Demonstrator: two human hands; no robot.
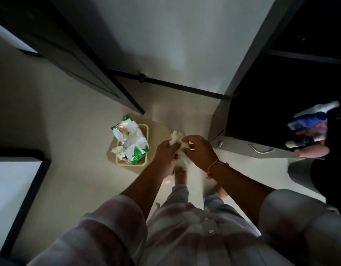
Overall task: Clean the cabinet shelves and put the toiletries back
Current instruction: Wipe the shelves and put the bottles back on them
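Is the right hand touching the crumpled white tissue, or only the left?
Touching. Head view: the right hand curls its fingers onto the crumpled white tissue, which the left hand also pinches.

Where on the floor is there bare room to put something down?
The widest bare floor lies left of the bin, up to the dark door. A smaller patch lies beyond the bin, toward the wall. The bin is stuffed with wrappers. Toiletries crowd the cabinet's right end.

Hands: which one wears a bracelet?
The right hand: a pale cord bracelet circles its wrist, while the left hand has a bare wrist. Both hold the white tissue.
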